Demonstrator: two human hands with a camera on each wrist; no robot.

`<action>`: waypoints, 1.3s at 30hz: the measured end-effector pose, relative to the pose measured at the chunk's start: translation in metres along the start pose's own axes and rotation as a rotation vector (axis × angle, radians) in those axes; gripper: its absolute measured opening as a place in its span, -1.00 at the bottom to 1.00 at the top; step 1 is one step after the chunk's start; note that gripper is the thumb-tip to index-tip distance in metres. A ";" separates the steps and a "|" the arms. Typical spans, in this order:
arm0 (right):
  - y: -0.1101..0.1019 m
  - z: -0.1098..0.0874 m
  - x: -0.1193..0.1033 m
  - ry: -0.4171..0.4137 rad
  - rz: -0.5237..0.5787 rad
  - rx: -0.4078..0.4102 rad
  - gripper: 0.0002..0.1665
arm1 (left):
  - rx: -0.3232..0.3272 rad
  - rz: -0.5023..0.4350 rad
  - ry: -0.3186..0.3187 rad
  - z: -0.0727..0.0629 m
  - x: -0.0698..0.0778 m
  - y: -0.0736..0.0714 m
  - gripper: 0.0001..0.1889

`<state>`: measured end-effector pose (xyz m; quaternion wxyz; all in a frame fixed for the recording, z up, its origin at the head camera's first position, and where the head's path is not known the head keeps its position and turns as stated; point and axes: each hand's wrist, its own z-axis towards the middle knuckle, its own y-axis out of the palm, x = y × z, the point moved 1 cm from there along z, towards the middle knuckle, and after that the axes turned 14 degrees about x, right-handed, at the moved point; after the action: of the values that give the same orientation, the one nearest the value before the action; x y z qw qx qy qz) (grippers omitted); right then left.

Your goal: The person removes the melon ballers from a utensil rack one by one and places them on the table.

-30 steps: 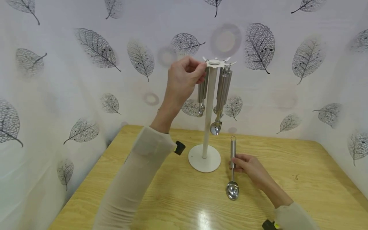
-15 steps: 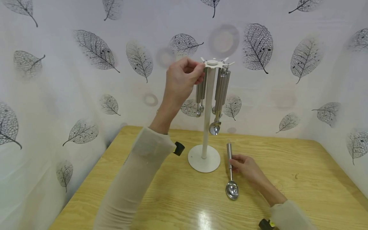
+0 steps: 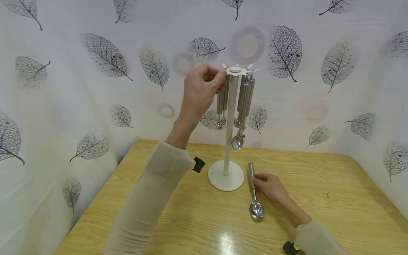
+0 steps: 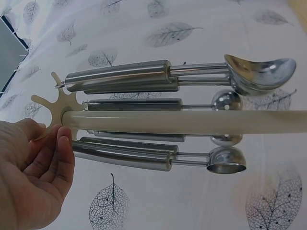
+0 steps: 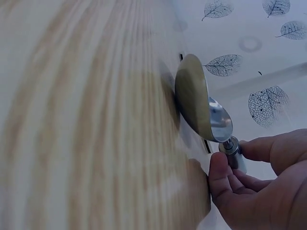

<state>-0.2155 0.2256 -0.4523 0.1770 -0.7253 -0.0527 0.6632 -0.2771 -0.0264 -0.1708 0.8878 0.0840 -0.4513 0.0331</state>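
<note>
one loose scoop (image 3: 256,209), handle pointing far and slightly left, was pinched by the nearer right grip (image 3: 271,187), right of the stand (image 3: 229,127), whose top the left grip (image 3: 203,84) pinched.

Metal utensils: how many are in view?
7 visible: one utensil in the right hand, plus six hanging utensils around the white stand. Others may be hidden behind those.

Looking at a yellow wood-grain bench (image 3: 325,191). Carrying a white stand (image 3: 230,120) on its round base (image 3: 225,182), plus maybe a metal scoop (image 3: 256,209), contact kinda unclear.
</note>
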 end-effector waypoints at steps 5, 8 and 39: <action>0.003 -0.001 0.000 -0.019 -0.022 0.039 -0.53 | 0.000 0.002 0.001 -0.001 0.001 0.000 -0.89; 0.005 -0.003 -0.002 -0.029 -0.061 0.070 -0.56 | -0.001 -0.001 0.002 -0.002 0.001 0.000 -0.89; -0.003 -0.010 -0.013 -0.037 -0.204 0.099 -0.51 | 0.003 0.009 -0.004 -0.001 0.000 0.000 -0.89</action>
<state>-0.2063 0.2229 -0.4383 0.2782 -0.6942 -0.0967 0.6568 -0.2765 -0.0266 -0.1717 0.8867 0.0831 -0.4533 0.0377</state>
